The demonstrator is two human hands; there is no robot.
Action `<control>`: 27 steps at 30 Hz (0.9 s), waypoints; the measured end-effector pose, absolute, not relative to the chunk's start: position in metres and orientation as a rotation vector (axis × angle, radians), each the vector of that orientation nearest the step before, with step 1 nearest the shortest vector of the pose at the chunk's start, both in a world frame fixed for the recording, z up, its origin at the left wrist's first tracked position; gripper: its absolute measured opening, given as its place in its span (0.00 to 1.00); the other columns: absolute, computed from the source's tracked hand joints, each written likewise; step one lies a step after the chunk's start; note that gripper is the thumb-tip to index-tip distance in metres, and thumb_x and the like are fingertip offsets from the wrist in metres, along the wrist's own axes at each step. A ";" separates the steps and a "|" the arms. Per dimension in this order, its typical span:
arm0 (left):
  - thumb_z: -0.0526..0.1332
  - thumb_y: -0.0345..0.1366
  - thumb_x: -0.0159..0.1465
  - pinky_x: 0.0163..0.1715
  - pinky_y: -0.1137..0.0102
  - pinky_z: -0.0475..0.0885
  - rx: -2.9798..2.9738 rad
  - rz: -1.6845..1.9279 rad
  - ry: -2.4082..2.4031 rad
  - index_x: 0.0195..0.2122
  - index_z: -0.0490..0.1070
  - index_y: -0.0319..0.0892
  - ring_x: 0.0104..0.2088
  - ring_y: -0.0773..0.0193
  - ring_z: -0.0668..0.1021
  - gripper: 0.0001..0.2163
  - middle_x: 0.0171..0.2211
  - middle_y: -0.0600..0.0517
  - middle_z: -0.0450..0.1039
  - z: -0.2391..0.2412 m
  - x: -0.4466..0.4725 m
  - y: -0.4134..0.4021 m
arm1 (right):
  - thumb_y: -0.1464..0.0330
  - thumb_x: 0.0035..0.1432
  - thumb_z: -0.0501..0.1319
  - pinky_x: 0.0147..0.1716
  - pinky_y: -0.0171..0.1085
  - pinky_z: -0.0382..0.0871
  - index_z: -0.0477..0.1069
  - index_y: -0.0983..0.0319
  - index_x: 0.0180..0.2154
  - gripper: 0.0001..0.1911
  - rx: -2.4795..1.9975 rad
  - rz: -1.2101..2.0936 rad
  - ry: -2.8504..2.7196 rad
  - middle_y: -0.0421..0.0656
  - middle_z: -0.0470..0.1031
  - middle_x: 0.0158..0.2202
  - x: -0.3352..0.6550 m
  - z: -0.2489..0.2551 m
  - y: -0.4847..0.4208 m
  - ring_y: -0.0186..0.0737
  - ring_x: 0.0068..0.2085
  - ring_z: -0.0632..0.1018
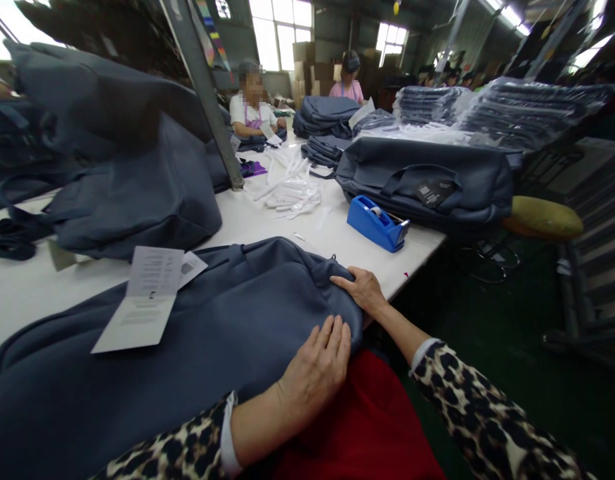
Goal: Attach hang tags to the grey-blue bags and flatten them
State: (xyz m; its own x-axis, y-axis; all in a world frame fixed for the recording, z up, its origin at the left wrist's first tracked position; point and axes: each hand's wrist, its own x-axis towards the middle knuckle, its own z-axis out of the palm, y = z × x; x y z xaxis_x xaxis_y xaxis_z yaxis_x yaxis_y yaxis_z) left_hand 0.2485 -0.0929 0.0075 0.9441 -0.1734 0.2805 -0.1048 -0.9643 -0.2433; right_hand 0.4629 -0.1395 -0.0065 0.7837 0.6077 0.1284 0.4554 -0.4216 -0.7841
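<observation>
Left hand (317,373) lies flat on one end of the bag (217,333); right hand (364,290) curls round its corner, though I can't tell whether it grips. The bag rests on the worktop (267,230), card (140,307) on top, seemingly tagged but unwrapped, unlike the plastic-covered stacks (517,110) beyond.

Large rectangular slate-blue soft bag (227,327) lay flat, near left to near centre, rounded corners rightward; creased white printed paper card (142,313) rested open on top.
</observation>
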 end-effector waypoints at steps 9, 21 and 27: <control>0.49 0.23 0.66 0.51 0.63 0.76 -2.904 -0.567 0.280 0.59 0.66 0.31 0.58 0.52 0.74 0.21 0.58 0.37 0.70 0.010 0.245 -0.088 | 0.48 0.62 0.53 0.31 0.34 0.63 0.71 0.60 0.33 0.23 -1.878 0.499 -0.832 0.37 0.68 0.27 0.448 0.007 -0.194 0.35 0.30 0.69; 0.46 0.20 0.63 0.51 0.67 0.75 -2.968 -0.728 0.259 0.58 0.66 0.31 0.56 0.57 0.76 0.24 0.57 0.39 0.72 0.029 0.243 -0.079 | 0.64 0.45 0.73 0.43 0.37 0.70 0.71 0.59 0.49 0.28 -1.389 0.961 -0.697 0.41 0.77 0.42 0.420 0.007 -0.214 0.39 0.41 0.76; 0.47 0.23 0.65 0.48 0.66 0.77 -2.933 -0.732 0.323 0.56 0.68 0.30 0.54 0.54 0.77 0.20 0.55 0.38 0.74 0.030 0.243 -0.082 | 0.67 0.47 0.69 0.39 0.36 0.71 0.72 0.59 0.50 0.26 -1.432 0.699 -0.678 0.39 0.77 0.37 0.412 -0.011 -0.201 0.38 0.37 0.75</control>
